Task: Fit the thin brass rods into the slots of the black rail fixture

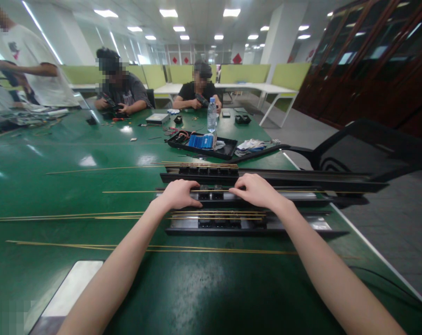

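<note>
Forearms (127,260) lead to the middle channel (302,203), which I judge less filled than the near channel (232,231) or far channel (267,179): one rod (134,191) crosses its blocks (204,195), my left hand (178,194) parted beside them, right hand (257,190) bunched at the rod, hold unclear.

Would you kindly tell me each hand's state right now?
Left hand: thumb and finger parted at the middle rail; grip unclear.
Right hand: fingers at gold rod; grip unclear.

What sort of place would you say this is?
Probably a shared office used as an electronics assembly workshop: low green partitions stand behind a long green worktable, which holds black channels with thin brass-coloured rods, and people work at its far side.
</note>
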The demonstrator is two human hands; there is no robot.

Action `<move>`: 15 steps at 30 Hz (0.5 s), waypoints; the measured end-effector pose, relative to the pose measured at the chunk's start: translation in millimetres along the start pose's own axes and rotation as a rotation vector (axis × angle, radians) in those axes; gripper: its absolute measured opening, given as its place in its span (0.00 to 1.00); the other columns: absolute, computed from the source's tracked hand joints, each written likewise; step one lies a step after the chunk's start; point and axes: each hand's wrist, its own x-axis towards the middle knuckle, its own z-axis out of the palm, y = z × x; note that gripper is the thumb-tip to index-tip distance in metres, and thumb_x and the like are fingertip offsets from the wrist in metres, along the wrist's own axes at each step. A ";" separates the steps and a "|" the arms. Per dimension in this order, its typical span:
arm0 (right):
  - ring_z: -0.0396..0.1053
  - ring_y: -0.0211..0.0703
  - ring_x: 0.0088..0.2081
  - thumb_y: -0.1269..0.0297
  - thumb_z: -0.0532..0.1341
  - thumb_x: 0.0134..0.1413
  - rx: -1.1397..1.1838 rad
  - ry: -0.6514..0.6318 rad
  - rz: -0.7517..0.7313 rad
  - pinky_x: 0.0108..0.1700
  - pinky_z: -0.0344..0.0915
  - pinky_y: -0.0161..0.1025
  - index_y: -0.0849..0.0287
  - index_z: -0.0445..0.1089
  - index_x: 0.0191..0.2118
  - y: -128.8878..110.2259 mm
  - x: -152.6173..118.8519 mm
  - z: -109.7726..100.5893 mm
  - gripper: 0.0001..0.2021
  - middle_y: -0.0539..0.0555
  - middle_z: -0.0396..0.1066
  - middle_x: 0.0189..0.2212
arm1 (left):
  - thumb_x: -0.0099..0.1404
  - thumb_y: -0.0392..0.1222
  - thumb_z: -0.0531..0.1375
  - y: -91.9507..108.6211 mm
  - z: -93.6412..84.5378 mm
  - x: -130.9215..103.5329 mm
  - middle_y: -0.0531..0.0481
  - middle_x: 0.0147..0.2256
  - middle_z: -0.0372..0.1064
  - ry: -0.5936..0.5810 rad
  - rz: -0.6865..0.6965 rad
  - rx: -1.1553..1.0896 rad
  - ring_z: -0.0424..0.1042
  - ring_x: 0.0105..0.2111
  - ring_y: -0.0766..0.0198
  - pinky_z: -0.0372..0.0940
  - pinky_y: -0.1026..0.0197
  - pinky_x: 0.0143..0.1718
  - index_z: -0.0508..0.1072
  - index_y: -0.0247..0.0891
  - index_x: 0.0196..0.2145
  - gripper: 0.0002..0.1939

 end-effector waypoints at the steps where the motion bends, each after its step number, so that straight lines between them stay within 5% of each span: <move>1: 0.74 0.48 0.38 0.51 0.56 0.64 0.002 0.001 -0.004 0.42 0.62 0.40 0.57 0.80 0.31 1.0 0.0 0.2 0.20 0.56 0.79 0.33 | 0.50 0.68 0.63 0.2 -0.3 -0.1 0.46 0.50 0.76 -0.003 -0.003 0.001 0.74 0.48 0.46 0.68 0.52 0.48 0.72 0.46 0.55 0.39; 15: 0.74 0.48 0.38 0.51 0.56 0.63 0.024 -0.033 0.011 0.43 0.63 0.40 0.57 0.79 0.30 5.4 -2.5 -6.5 0.20 0.56 0.79 0.33 | 0.49 0.69 0.63 1.8 -1.7 0.3 0.46 0.51 0.75 -0.020 -0.021 -0.015 0.73 0.50 0.46 0.67 0.52 0.50 0.72 0.47 0.56 0.40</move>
